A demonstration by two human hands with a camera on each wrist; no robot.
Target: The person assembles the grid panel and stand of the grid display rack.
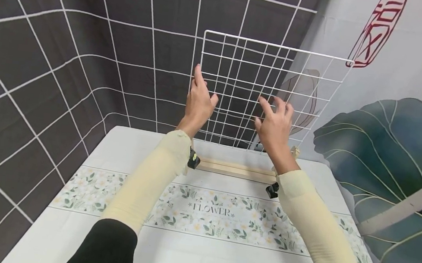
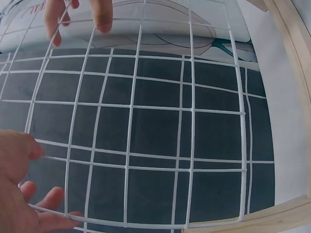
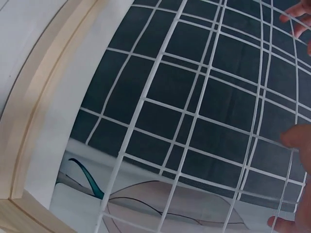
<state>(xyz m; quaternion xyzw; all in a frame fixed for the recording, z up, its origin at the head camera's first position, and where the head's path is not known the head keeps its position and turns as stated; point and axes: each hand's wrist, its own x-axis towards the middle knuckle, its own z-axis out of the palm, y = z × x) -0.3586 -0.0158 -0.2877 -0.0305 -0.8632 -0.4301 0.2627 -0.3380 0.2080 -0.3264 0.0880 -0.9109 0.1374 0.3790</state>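
A white wire grid panel (image 1: 271,82) stands upright at the back of the table, its lower edge close by a pale wooden frame (image 1: 235,170). My left hand (image 1: 200,102) holds the panel's left side edge, thumb on the near side and index finger pointing up along it. In the left wrist view, the fingers of the left hand (image 2: 19,184) cross the edge wire. My right hand (image 1: 275,123) is spread over the panel's lower middle, fingers apart and slightly bent. The right wrist view shows only part of the right hand (image 3: 299,174), beside the wires.
The white table (image 1: 205,252) carries a floral band marked FLOWER. Behind hangs a dark curtain (image 1: 127,44) with white grid lines, easily mixed with the panel's wires. A pale leaf-print cloth (image 1: 396,148) hangs at the right. Each wrist wears a small black camera (image 1: 194,159).
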